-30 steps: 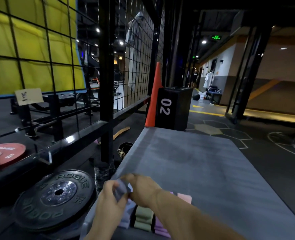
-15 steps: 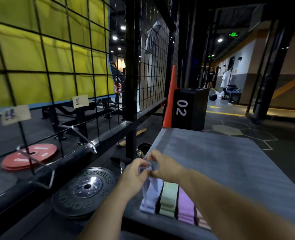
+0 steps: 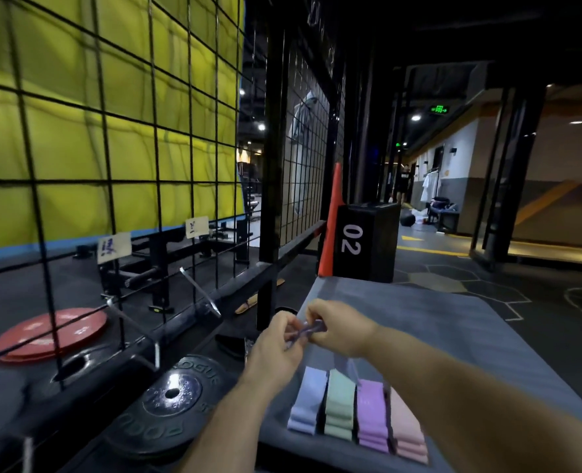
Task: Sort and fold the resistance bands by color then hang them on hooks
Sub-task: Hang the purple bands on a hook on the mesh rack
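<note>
Both hands hold one lavender resistance band in the air above the grey mat. My left hand pinches its left end and my right hand pinches its right end, so most of the band is hidden by fingers. Below them, folded bands lie side by side on the mat: lavender stack, green stack, purple stack, pink stack. Metal hooks stick out of the black wire grid on the left, with paper labels above them.
A black weight plate lies on the floor left of the mat, a red plate behind the grid. An orange cone and a black box marked 02 stand beyond the mat's far end. A person stands far down the corridor.
The hands have lifted the lavender band clear of the stacks and pulled it short between them. The view has turned left toward the grid and its hooks.
</note>
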Tool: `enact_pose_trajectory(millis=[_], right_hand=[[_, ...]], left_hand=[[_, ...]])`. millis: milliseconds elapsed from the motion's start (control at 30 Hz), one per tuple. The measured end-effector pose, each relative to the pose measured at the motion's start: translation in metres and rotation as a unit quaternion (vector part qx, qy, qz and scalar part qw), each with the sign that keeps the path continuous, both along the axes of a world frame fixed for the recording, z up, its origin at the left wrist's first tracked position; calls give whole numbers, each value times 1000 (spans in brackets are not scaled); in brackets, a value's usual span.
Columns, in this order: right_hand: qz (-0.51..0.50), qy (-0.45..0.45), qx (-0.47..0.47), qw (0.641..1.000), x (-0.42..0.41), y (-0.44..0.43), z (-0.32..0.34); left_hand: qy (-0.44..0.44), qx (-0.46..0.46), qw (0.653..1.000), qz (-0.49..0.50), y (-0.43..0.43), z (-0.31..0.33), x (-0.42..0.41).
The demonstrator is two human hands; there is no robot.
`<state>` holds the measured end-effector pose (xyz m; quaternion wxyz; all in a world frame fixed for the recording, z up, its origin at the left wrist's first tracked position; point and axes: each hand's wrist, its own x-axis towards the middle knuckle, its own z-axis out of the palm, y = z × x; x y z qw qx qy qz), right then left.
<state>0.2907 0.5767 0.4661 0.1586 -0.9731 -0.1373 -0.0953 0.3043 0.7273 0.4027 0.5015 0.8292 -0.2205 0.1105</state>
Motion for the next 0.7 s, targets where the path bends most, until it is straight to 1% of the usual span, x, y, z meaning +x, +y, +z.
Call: enact_pose_trajectory(millis=[100,233,367,500,567,700], right_hand=[[16,-12,15,1000,-2,3,9],[56,-14,44,997,-1,7,14],[114,-7,93,989,-1,13,13],[154,24,123,980,1,18,11],[171,39,124,977,-1,20,13],[204,33,95,974,-8,23,23]], left_hand=[[26,-21,999,13,5,7,-7],[48,-28,997,59,17,11,-21],[130,-101,985,49,29,12,-38],[198,-214,956,-22,43,16,-57],[183,-210,961,-5,48,19,-66],[113,-131,982,71,47,25,-80]])
